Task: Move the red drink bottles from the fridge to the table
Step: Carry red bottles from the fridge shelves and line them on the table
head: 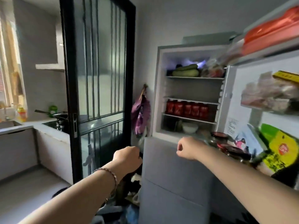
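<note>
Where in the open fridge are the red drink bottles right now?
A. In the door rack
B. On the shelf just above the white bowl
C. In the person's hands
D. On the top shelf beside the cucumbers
B: the red drink bottles stand in a row on the shelf directly above the one holding the white bowl.

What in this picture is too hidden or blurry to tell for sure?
Head view:
- Red drink bottles: tops hidden by the shelf above; labels too small.
- Table: outside the frame.
- Door-shelf packets: blurred.
- Left hand: fingers hidden behind its back.
</note>
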